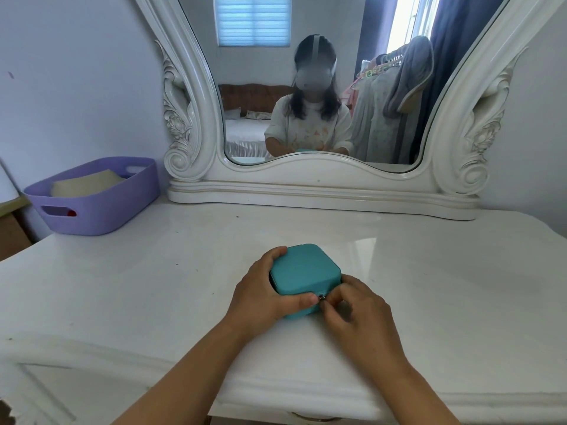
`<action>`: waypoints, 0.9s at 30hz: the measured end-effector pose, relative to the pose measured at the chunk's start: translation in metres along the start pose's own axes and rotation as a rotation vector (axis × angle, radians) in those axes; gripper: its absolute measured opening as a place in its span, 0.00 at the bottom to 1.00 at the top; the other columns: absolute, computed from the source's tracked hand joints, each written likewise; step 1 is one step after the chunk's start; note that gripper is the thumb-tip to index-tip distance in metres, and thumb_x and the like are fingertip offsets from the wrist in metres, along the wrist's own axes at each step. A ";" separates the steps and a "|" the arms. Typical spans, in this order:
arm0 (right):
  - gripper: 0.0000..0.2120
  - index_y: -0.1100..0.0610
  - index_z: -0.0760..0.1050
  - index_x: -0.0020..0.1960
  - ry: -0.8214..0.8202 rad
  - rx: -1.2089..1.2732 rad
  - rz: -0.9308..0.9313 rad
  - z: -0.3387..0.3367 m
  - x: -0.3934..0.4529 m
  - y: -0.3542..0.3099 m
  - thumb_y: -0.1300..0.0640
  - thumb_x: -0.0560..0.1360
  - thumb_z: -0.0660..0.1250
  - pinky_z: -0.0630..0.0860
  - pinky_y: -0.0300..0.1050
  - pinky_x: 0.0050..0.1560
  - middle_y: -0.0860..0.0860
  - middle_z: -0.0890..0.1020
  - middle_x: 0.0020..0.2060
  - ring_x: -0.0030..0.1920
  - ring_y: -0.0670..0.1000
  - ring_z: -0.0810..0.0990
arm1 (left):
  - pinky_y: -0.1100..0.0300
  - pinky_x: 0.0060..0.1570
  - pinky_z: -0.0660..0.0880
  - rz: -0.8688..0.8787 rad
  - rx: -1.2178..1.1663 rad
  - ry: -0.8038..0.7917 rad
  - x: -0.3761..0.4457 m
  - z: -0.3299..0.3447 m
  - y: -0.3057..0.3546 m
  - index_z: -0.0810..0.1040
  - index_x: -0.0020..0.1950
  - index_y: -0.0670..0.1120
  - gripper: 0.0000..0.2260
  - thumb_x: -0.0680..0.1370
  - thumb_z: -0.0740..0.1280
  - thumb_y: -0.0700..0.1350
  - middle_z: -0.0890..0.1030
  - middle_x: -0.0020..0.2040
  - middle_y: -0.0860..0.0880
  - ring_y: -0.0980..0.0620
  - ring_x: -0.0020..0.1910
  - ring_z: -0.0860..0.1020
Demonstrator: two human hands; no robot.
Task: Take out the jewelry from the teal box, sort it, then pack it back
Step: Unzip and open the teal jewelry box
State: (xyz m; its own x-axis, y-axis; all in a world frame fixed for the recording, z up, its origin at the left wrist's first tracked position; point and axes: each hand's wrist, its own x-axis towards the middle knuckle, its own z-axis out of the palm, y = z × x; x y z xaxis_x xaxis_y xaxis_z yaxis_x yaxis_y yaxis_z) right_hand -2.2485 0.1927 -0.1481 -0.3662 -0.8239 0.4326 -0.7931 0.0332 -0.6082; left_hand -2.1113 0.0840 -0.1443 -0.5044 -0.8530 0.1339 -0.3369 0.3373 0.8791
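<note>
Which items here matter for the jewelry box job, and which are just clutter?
In the job:
teal box, lid shut
zipper pull
left hand, gripping the box
right hand, pinching the pull

Lying about:
purple basket, back left
mirror
white dresser top

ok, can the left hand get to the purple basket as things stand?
Probably, but not freely: the left hand is gripping the teal box. The tabletop toward the purple basket looks unobstructed.

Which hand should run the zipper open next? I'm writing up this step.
The right hand, probably: it already pinches the zipper pull at the near corner of the closed teal box, while the left hand grips the box to steady it.
</note>
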 end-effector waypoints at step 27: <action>0.06 0.57 0.72 0.40 -0.244 0.057 -0.018 -0.022 0.044 0.039 0.59 0.75 0.63 0.66 0.34 0.34 0.51 0.79 0.36 0.32 0.43 0.69 | 0.62 0.60 0.72 0.120 -0.099 -0.536 -0.001 -0.027 -0.005 0.68 0.62 0.64 0.39 0.56 0.79 0.47 0.73 0.63 0.58 0.56 0.62 0.73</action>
State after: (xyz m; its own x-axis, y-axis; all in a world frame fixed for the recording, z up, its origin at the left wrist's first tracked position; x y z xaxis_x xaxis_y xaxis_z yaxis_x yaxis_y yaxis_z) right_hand -2.3061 0.1701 -0.1376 -0.2185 -0.9365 0.2741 -0.7671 -0.0088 -0.6414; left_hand -2.0880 0.0728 -0.1366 -0.8770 -0.4804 0.0073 -0.1886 0.3582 0.9144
